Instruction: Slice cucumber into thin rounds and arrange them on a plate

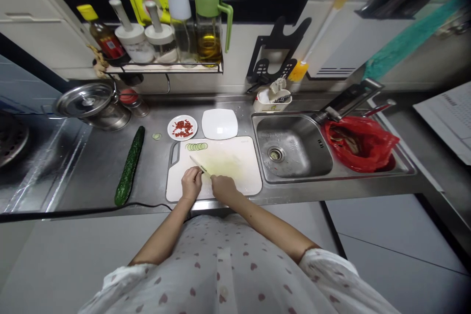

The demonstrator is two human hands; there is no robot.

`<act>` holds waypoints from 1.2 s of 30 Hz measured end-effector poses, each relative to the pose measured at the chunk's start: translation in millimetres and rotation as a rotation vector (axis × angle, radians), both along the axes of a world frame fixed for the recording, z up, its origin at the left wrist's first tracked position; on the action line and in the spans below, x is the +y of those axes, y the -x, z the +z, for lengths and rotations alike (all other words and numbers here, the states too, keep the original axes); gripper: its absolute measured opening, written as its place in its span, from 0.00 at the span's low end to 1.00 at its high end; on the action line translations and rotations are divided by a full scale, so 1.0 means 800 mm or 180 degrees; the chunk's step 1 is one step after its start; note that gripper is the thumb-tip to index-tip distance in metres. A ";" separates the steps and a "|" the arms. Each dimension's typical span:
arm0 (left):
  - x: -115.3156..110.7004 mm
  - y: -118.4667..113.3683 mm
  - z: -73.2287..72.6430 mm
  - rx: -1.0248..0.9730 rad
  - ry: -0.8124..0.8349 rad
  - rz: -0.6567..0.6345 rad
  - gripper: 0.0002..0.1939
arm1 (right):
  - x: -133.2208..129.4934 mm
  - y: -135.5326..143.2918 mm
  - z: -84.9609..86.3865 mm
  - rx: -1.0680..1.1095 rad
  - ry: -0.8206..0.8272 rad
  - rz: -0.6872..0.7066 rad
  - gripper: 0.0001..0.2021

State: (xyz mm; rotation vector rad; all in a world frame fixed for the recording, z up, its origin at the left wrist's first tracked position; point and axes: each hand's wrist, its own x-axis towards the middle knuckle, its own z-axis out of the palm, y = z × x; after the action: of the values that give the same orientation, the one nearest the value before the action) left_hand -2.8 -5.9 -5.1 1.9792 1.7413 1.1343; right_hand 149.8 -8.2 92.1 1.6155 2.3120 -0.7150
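My right hand [222,189] is closed round the handle of a knife [198,163], whose blade points up and left over the white cutting board [241,157]. Close to the blade, my left hand [192,182] rests on the board with its fingers bent together; a small dark green piece shows at its fingertips, too small to make out. A row of thin cucumber slices [196,146] lies near the board's upper left. The board's middle looks wet and greenish. A whole cucumber [130,167] lies on the counter to the left.
Behind the board are a plate of chopped red pieces [182,128] and a white square plate [220,124]. At the right is a sink [294,147] with a red bag [360,144]. A lidded pot [106,110] and a bottle rack [165,67] are at the back left.
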 end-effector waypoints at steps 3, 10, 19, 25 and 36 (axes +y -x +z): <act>0.000 0.000 0.000 -0.0021 -0.0004 0.0012 0.09 | 0.002 0.002 0.001 0.0024 -0.0046 0.0021 0.12; 0.001 0.001 -0.004 -0.0044 0.0040 0.0021 0.09 | 0.001 0.001 0.001 -0.0056 0.0065 0.0033 0.11; 0.001 0.001 -0.006 -0.0082 0.0034 -0.0011 0.09 | 0.005 0.001 -0.009 0.0028 0.0013 -0.0031 0.12; 0.001 0.001 -0.005 -0.0093 0.0053 0.0000 0.08 | 0.009 0.001 -0.010 0.0062 -0.0100 0.0083 0.13; 0.002 0.000 -0.005 -0.0164 0.0065 0.0005 0.10 | 0.015 0.004 -0.013 0.0012 -0.0026 0.0058 0.12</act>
State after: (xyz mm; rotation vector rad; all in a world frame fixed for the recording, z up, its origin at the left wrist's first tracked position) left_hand -3.0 -4.4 -9.4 1.9200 1.7224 1.1529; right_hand 146.3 4.0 82.1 1.5960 2.3323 -0.7062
